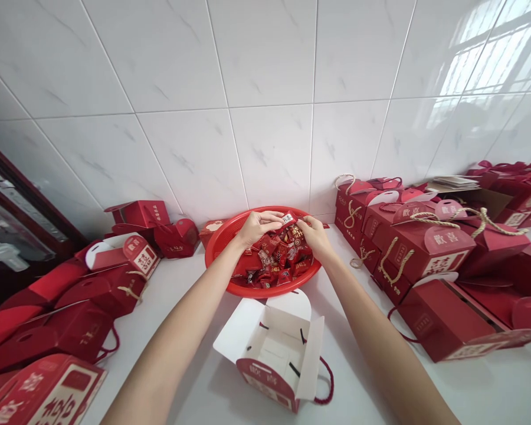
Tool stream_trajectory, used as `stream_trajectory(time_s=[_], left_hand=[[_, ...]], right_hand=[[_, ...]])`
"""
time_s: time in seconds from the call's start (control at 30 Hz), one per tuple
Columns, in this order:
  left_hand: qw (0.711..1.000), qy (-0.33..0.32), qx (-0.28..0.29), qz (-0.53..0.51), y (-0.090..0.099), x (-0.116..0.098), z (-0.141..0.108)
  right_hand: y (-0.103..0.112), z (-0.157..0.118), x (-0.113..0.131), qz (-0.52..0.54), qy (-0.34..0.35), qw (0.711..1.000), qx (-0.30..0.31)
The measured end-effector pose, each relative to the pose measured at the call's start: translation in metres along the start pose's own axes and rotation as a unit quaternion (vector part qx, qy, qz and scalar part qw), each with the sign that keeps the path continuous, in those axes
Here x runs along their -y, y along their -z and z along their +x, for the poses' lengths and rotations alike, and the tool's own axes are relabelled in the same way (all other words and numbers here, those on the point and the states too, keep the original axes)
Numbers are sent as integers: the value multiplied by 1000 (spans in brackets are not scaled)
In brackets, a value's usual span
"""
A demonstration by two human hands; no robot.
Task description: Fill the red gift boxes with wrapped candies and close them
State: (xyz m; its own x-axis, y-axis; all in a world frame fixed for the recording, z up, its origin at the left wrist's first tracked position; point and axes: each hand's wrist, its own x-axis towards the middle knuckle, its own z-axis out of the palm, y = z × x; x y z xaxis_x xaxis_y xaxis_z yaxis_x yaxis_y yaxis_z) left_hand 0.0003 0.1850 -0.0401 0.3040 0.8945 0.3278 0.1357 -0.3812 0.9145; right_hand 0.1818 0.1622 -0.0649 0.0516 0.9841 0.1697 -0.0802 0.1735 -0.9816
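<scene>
Over a red plastic basket [216, 277] of wrapped candies [269, 260], my left hand [259, 227] pinches a small red wrapped candy [288, 218] with a white label. My right hand [313, 235] is close by on the right, its fingers bent together at the candies; what they grip is hidden. Nearer to me, between my forearms, stands an open gift box [265, 378], white inside and red outside. Its flaps are spread, a dark red cord handle [330, 381] hangs at the right, and cord ends show inside.
Red gift boxes [88, 289] are clustered along the left. More red boxes [418, 242] with rope handles are stacked on the right, one open box [451, 319] nearer. A white tiled wall [269, 153] rises behind the white tabletop [190, 378].
</scene>
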Motion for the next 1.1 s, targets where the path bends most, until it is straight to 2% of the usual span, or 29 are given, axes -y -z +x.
stream_trajectory(time_s=[0.2,0.5,0.73,0.87,0.97,1.1], left_hand=[[1000,5,15,28,-1,7,4],[996,16,33,77,-4,7,2],[996,57,58,48,-5,2,-2],[994,98,45,31,-3,1,1],[989,128,35,62,-1,6,5],[974,179,63,126,3,21,8]], right_hand=[[1,-2,5,19,-9,1000,5],[1,-7,6,81,13,995,52],[3,-6,4,59,12,996,67],[2,-4,3,78,19,995,53],[1,-4,4,91,25,995,35],[2,-3,2,99,24,995,24]])
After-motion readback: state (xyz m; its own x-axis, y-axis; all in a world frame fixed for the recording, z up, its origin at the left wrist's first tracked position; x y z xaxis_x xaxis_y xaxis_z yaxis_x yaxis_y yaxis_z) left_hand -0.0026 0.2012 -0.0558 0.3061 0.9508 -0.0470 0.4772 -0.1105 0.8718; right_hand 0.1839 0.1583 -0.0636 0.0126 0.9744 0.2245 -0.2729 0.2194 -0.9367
